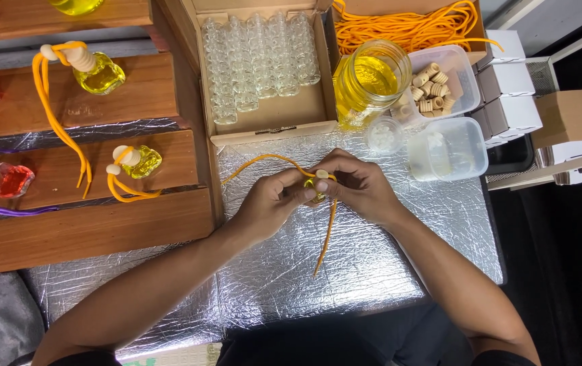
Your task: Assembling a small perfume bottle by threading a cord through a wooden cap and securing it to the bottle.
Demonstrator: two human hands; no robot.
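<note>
Both hands meet mid-table over the foil mat (372, 271). Left hand (272, 203) and right hand (362, 186) pinch a small yellow bottle (316, 188) between fingertips, fingers curled tight on it. Orange cord (328, 234) loops from the bottle top, one end hanging toward the body. Box of empty bottles (264, 61) and jar (370, 81) sit behind.
</note>
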